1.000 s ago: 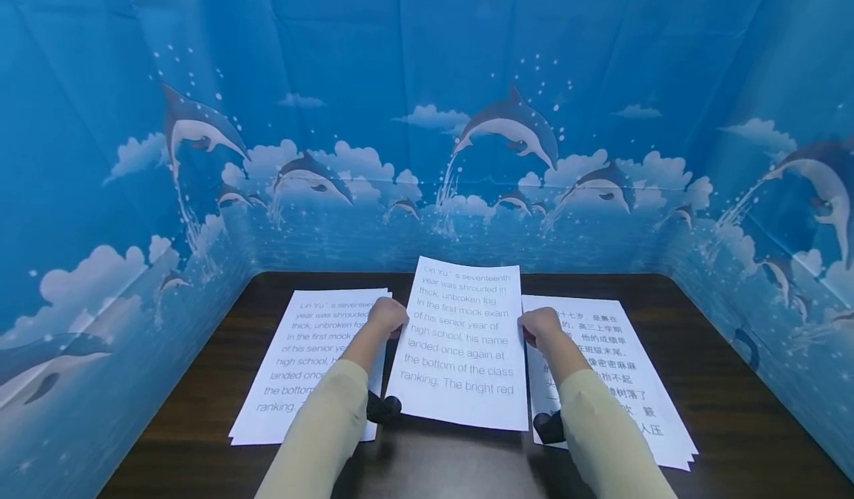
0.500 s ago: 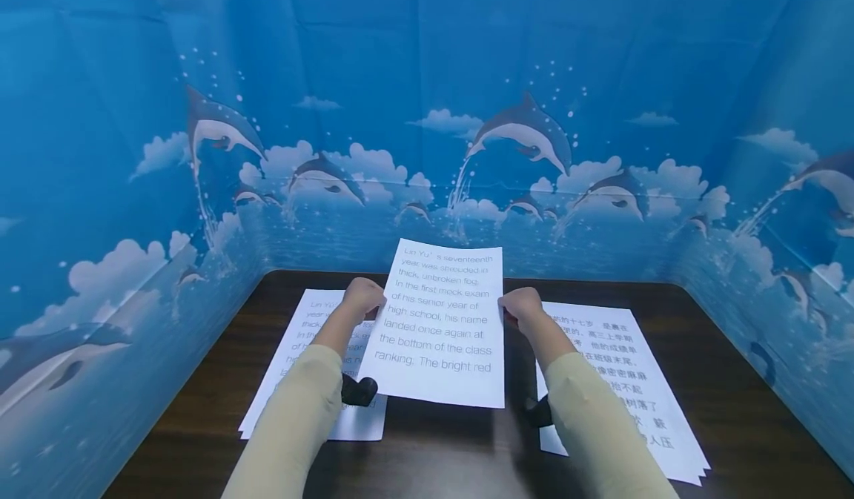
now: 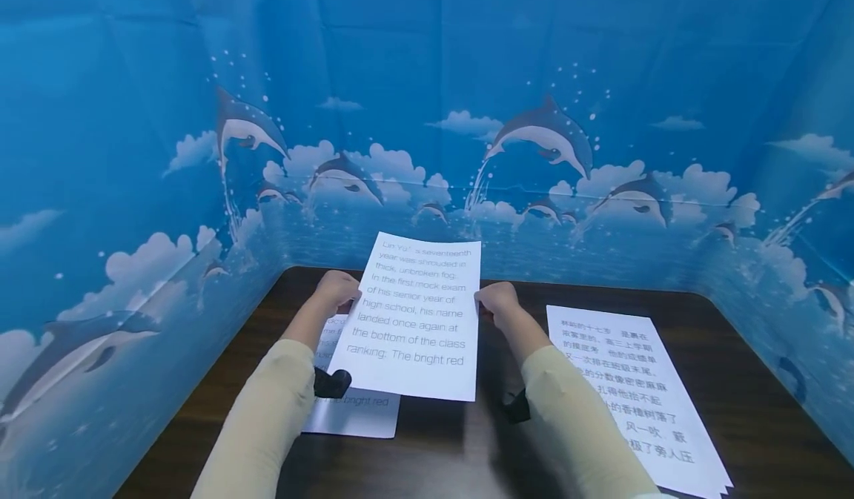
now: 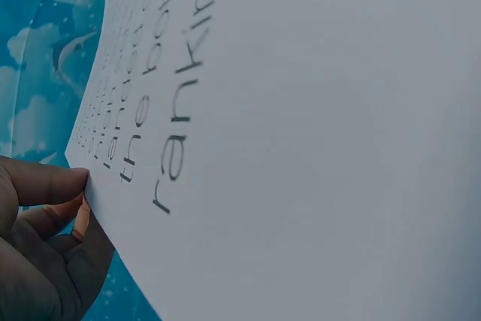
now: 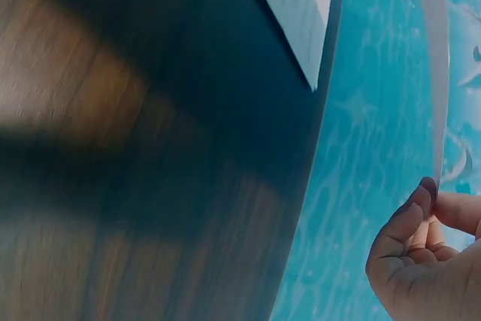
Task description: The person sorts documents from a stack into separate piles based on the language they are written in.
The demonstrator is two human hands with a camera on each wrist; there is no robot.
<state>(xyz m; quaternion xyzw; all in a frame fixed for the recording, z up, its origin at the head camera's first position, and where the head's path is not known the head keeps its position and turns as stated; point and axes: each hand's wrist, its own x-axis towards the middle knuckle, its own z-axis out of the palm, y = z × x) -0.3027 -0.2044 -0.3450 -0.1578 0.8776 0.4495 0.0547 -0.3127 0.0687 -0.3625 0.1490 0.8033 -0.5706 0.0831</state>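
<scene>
A white sheet of paper (image 3: 414,317) with large English print is held up above the table, tilted toward the head camera. My left hand (image 3: 336,289) pinches its left edge between thumb and fingers, as the left wrist view shows at the paper's edge (image 4: 301,186). On the opposite edge, my right hand (image 3: 498,299) pinches the sheet; in the right wrist view the paper (image 5: 438,73) appears nearly edge-on between thumb and fingertips. Beneath the raised sheet and left forearm lies a stack of English-printed sheets (image 3: 353,414), mostly covered.
On the right of the dark wooden table (image 3: 440,454) lies a stack of sheets with Chinese print (image 3: 627,380), partly behind the right sleeve (image 3: 574,417). A blue dolphin-patterned curtain (image 3: 427,54) encloses the table's back and sides. Black straps (image 3: 331,384) sit at the wrists.
Both hands have raised the sheet and carried it left, from between the two stacks to over the left stack. The head view has turned slightly, shifting the background right.
</scene>
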